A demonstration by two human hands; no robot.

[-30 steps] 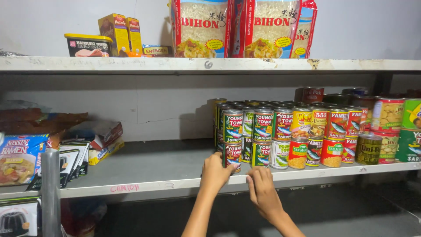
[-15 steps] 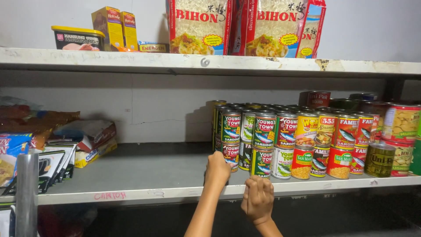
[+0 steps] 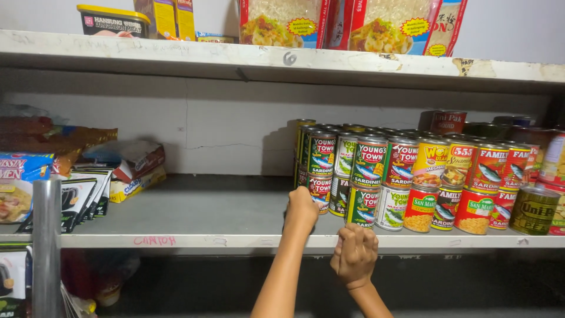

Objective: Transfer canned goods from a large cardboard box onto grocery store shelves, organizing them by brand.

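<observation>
Stacked cans [image 3: 376, 176] crowd right of both hands [image 3: 301, 207].

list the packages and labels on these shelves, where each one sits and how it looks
Stacked cans: middle shelf, right; round, red, green and yellow labels with fish or corn pictures.
Noodle bags: top shelf, centre; clear, red trim.
Flat tin: top shelf, left; dark, yellow lid.
Yellow boxes: beside that tin.
Noodle packet: middle shelf, far left; blue.
Left hand by the lowest cans; right hand fisted below.
</observation>
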